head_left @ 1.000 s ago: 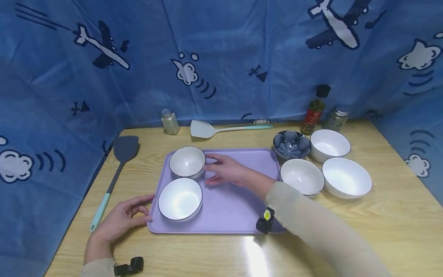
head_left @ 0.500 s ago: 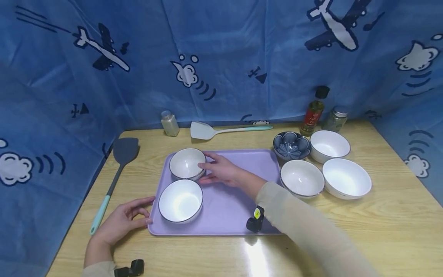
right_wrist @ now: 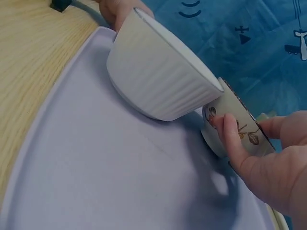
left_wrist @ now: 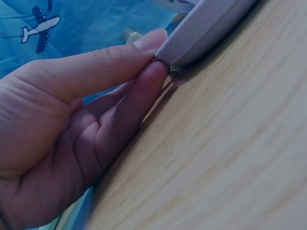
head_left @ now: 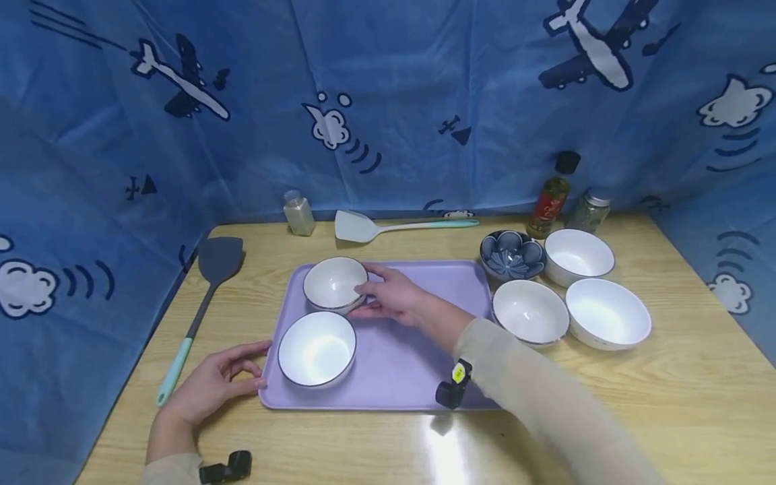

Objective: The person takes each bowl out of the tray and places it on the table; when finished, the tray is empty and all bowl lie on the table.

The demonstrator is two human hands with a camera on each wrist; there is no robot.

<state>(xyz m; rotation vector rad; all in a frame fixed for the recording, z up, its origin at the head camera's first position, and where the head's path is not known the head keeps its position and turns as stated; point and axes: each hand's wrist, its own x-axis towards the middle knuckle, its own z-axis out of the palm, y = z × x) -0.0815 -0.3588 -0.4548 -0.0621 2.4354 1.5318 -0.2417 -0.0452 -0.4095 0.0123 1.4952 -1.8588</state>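
Note:
My right hand (head_left: 391, 295) grips the side of a small bowl (head_left: 330, 283) at the back left of the lilac tray (head_left: 418, 377). In the right wrist view this bowl (right_wrist: 242, 127) shows brown flowers on its outside, with my thumb at the rim and fingers along its wall. Right in front of it on the tray is a larger white ribbed bowl (head_left: 317, 350) with a dark rim. The two bowls' rims overlap in the views. My left hand (head_left: 209, 384) pinches the tray's left rim (left_wrist: 196, 38) between thumb and finger, as the left wrist view shows.
Right of the tray stand a dark blue flower-patterned bowl (head_left: 510, 256) and three white bowls (head_left: 608, 314). A sauce bottle (head_left: 548, 202) and jar (head_left: 589, 210) stand behind them. A white spatula (head_left: 358, 227) and shaker (head_left: 299, 214) lie at the back; a grey spatula (head_left: 219, 261) lies left.
My right hand moved left onto the small bowl and took hold of it. The bowl has since shifted slightly to the right. My left hand stayed at the tray's rim.

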